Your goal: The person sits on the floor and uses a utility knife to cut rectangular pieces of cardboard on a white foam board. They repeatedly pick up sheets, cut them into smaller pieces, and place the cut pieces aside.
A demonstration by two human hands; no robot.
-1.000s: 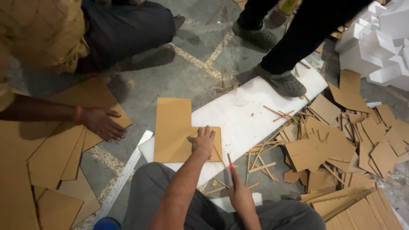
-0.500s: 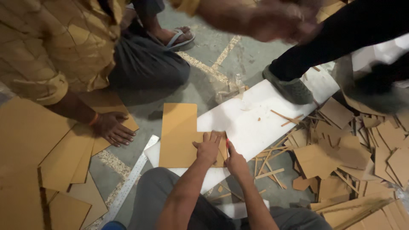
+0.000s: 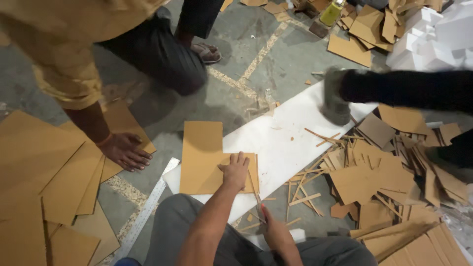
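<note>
Pinning the cardboard sheet (image 3: 204, 157) on the white board (image 3: 286, 143) while I cut along its right edge.

My left hand (image 3: 235, 170) lies flat on the sheet, fingers spread, so it cannot slide under the blade; my right hand (image 3: 277, 235) is closed round a red-handled knife (image 3: 258, 202), its tip at the sheet's edge, though the blade is thin and I can't quite make out where it touches. A steel ruler (image 3: 145, 209) lies just left on the floor. Another person's hand (image 3: 125, 150) presses a cardboard pile (image 3: 44, 177); offcuts (image 3: 374, 172) heap to the right. My knees hide the board's near end.
</note>
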